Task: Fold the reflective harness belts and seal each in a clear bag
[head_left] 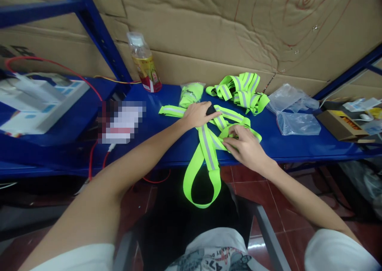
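Observation:
A neon-yellow reflective strap harness point(209, 151) with silver stripes lies across the front of the blue table, and one loop hangs over the edge. My left hand point(197, 115) is closed over its bands, palm down, with a black piece point(210, 110) showing between thumb and forefinger. Lower and to the right, my right hand point(245, 145) pinches a yellow band between thumb and fingers. Behind my left hand lies a packed bundle of the same yellow webbing point(191, 94) in clear plastic. Another loose heap of reflective straps point(241, 91) rests farther right.
A bottle point(146, 66) stands against the cardboard wall point(185, 32). Clear plastic bags point(298, 123) and an open cardboard box point(343, 125) are at right. On the left are a white power strip point(44, 108), a red cable point(91, 159) and a blurred-out object point(123, 121).

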A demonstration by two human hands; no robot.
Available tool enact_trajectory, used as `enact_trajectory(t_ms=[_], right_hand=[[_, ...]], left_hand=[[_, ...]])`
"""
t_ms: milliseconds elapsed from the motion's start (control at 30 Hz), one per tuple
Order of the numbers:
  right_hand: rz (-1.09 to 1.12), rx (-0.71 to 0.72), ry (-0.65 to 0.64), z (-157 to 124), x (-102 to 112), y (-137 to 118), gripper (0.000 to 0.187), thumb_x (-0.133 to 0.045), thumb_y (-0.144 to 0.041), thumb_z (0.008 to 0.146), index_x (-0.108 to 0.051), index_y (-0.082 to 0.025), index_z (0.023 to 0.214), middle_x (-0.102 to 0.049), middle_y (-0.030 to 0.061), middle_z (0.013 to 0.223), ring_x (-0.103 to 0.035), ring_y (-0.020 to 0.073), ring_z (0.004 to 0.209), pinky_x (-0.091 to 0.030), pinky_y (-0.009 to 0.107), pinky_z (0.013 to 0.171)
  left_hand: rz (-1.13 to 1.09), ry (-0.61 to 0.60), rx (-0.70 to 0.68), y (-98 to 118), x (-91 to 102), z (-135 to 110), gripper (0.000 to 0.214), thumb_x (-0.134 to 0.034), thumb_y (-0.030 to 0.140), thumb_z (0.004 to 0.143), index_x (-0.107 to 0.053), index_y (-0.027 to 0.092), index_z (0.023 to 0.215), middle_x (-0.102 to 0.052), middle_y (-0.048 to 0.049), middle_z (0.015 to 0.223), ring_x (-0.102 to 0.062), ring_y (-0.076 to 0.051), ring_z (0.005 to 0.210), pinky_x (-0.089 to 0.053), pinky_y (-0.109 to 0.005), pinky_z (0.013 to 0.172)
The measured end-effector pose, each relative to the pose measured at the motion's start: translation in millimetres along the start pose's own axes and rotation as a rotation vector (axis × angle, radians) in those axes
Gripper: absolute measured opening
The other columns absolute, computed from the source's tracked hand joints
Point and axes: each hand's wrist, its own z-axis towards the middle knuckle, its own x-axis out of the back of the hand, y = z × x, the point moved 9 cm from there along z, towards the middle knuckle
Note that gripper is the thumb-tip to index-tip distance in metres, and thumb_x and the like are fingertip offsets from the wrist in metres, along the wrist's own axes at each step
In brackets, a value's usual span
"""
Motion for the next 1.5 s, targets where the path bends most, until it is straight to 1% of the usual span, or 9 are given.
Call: enact_trajectory(t_ms=[133, 233, 400, 633, 933, 1033, 1200, 1367, 1500], right_hand=[[-0.064, 0.252, -0.009, -6.2, -7.5, -39.5, 0.034, -0.041, -0.010, 0.112, -0.073, -0.020, 0.116, -0.070, 0.0155, 0.142, -0.062, 0.0291, 0.135, -0.045, 0.052, 0.112], [0.000, 0.250, -0.141, -0.2, -14.4, -47.2, 0.037, -0.034, -0.008, 0.112, -0.069, -0.020, 0.114, -0.078, 0.0092, 0.108, -0.070, 0.0234, 0.105, -0.049, 0.043, 0.100], [0.167, -0.004, -0.356, 21.2, -0.7, -20.5, 0.039, -0.032, -0.036, 0.118, -0.065, -0.020, 0.108, -0.064, 0.0019, 0.072, -0.057, 0.0197, 0.063, -0.037, 0.033, 0.064], [-0.063, -0.031, -0.562, 5.5, 0.7, -23.7, 0.068, -0.055, -0.079, 0.102, -0.075, -0.014, 0.097, -0.068, 0.0098, 0.066, -0.065, 0.0276, 0.060, -0.043, 0.038, 0.064], [-0.099, 0.066, -0.356, -18.3, 18.3, -34.3, 0.077, -0.050, -0.085, 0.099, -0.077, -0.018, 0.074, -0.071, 0.0145, 0.075, -0.074, 0.0353, 0.084, -0.048, 0.064, 0.113], [-0.031, 0.046, -0.386, -21.5, 18.3, -36.4, 0.076, -0.047, -0.082, 0.102, -0.080, -0.013, 0.101, -0.066, 0.0077, 0.062, -0.074, 0.0335, 0.075, -0.052, 0.063, 0.111], [0.176, 0.113, -0.213, -35.5, 55.8, -47.9, 0.040, -0.061, -0.058, 0.108, -0.076, -0.027, 0.127, -0.082, 0.0088, 0.111, -0.078, 0.0333, 0.109, -0.043, 0.067, 0.126], [0.175, -0.322, 0.395, -75.4, 95.1, 11.6, 0.026, -0.063, -0.048, 0.106, -0.077, -0.030, 0.119, -0.079, 0.0108, 0.107, -0.075, 0.0328, 0.100, -0.059, 0.058, 0.097], [0.218, -0.524, 0.269, -71.3, 47.3, 37.5, 0.056, -0.072, -0.059, 0.098, -0.069, -0.023, 0.140, -0.078, 0.0135, 0.114, -0.074, 0.0320, 0.094, -0.060, 0.049, 0.084]], left_hand=[[0.005, 0.001, 0.023, -0.2, 0.1, 0.7, 0.073, -0.034, 0.087, 0.102, -0.065, 0.021, 0.102, -0.077, -0.0140, 0.099, -0.075, -0.035, 0.092, -0.043, -0.039, 0.073], [0.020, -0.004, 0.026, 0.8, 0.9, 0.0, 0.073, -0.032, 0.086, 0.103, -0.065, 0.021, 0.104, -0.077, -0.0148, 0.100, -0.074, -0.036, 0.092, -0.043, -0.040, 0.073], [0.021, -0.003, -0.030, 4.4, 1.2, -1.7, 0.074, -0.032, 0.088, 0.101, -0.064, 0.022, 0.104, -0.078, -0.0143, 0.105, -0.075, -0.036, 0.095, -0.043, -0.040, 0.073], [0.031, -0.025, -0.032, 2.5, -3.8, -0.6, 0.073, -0.034, 0.087, 0.102, -0.066, 0.021, 0.101, -0.079, -0.0156, 0.106, -0.076, -0.038, 0.098, -0.044, -0.041, 0.074], [0.050, -0.060, -0.023, 2.7, -6.0, 1.1, 0.072, -0.034, 0.084, 0.104, -0.067, 0.020, 0.104, -0.078, -0.0167, 0.105, -0.076, -0.037, 0.096, -0.046, -0.041, 0.074], [0.035, -0.051, -0.027, 2.6, -5.5, 1.0, 0.072, -0.036, 0.085, 0.103, -0.067, 0.020, 0.102, -0.078, -0.0159, 0.104, -0.075, -0.037, 0.096, -0.047, -0.041, 0.076], [0.016, -0.052, -0.029, 3.7, -5.1, 0.4, 0.071, -0.038, 0.086, 0.101, -0.065, 0.021, 0.098, -0.078, -0.0150, 0.104, -0.075, -0.035, 0.096, -0.047, -0.041, 0.077], [0.009, -0.055, -0.016, 4.5, -4.8, 0.3, 0.073, -0.036, 0.088, 0.101, -0.064, 0.021, 0.097, -0.078, -0.0153, 0.104, -0.074, -0.035, 0.093, -0.044, -0.040, 0.073], [0.017, -0.062, -0.022, 5.2, -4.9, 0.1, 0.074, -0.034, 0.088, 0.101, -0.064, 0.020, 0.098, -0.077, -0.0152, 0.103, -0.074, -0.035, 0.093, -0.044, -0.040, 0.072]])
